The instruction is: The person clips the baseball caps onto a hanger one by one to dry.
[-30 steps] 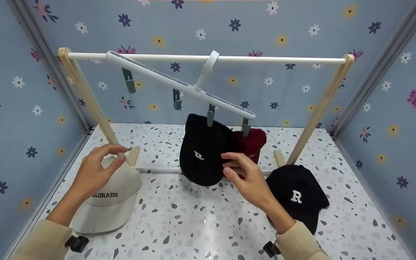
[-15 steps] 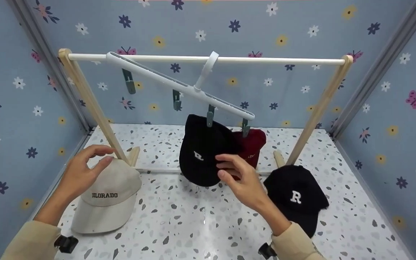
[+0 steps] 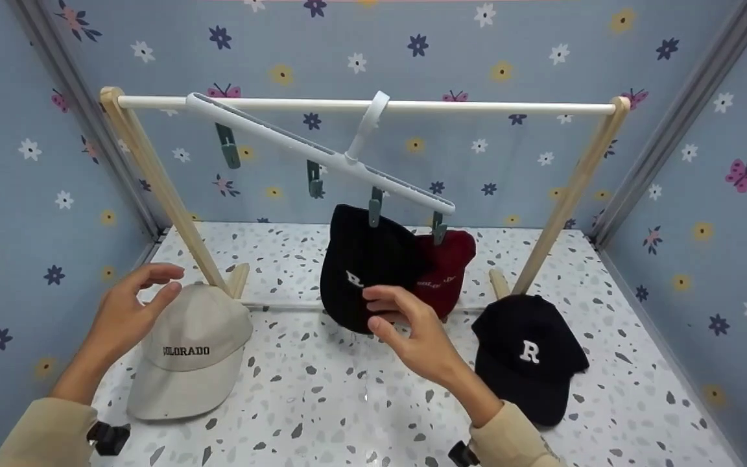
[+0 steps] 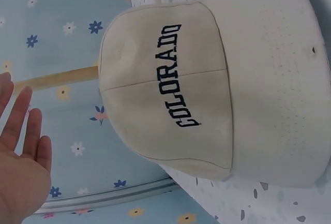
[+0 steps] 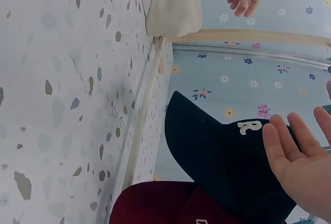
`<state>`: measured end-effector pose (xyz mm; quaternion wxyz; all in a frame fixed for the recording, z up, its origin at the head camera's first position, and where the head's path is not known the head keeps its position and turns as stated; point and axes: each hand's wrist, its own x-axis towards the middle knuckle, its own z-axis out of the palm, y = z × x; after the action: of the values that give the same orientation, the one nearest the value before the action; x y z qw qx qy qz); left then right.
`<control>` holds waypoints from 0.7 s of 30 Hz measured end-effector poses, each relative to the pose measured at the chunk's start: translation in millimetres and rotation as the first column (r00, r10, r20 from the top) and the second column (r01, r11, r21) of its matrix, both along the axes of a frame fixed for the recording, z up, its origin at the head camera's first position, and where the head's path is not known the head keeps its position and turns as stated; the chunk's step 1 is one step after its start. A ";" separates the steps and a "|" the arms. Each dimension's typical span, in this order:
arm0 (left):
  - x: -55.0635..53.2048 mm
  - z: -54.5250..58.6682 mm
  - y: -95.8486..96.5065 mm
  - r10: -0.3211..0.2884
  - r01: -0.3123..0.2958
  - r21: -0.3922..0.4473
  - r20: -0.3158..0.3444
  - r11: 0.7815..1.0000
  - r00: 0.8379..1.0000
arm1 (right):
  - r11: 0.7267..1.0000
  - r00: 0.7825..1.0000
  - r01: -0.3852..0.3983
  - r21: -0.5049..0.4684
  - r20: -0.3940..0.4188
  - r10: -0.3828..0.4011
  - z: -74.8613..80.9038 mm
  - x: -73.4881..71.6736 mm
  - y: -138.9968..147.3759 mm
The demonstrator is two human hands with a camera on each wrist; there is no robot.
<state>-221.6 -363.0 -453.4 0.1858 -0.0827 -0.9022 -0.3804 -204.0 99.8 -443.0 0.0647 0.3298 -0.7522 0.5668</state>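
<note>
My left hand [image 3: 128, 312] hovers beside and above a cream cap [image 3: 182, 383] lettered COLORADO, fingers loosely bent around nothing. In the head view my right hand [image 3: 415, 337] overlaps a black cap [image 3: 347, 305] with a white R; it holds nothing, and whether it touches the cap cannot be told. That cap hangs from a green clip [image 3: 374, 213] on a white hanger [image 3: 270, 137]. Behind it a dark red cap [image 3: 454, 266] hangs from the end clip [image 3: 438, 232]. A second black cap [image 3: 529, 383] with an R lies on the surface at right.
The hanger hooks over a white rod [image 3: 509, 107] between wooden posts [image 3: 571, 194] and slopes down to the right. Two more clips [image 3: 228, 148] on its left half hold nothing. Blue flowered walls [image 3: 691, 162] enclose the speckled surface [image 3: 321, 402].
My left hand has drawn back to the left, off the cream cap's lettering. The right hand has shifted left and slightly down across the hanging black cap. The caps and hanger stay put.
</note>
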 end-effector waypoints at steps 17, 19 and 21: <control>-12.7 -13.3 -14.6 0.020 -0.018 -0.041 0.062 0.999 0.998 | 0.998 1.000 -0.009 0.055 0.007 0.008 -0.7 3.0 -19.1; -16.0 -14.2 -15.7 0.012 -0.008 -0.053 0.086 0.999 0.996 | 0.998 1.000 -0.010 0.054 0.012 0.009 -1.6 2.9 -19.6; -18.2 -15.1 -17.3 0.007 -0.001 -0.061 0.104 0.998 0.995 | 0.999 1.000 -0.011 0.049 0.018 0.010 -3.1 2.6 -20.3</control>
<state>-239.8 -380.3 -468.5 0.1365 -0.0665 -0.9219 -0.3563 -201.4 79.5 -446.1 0.0469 0.3300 -0.7646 0.5516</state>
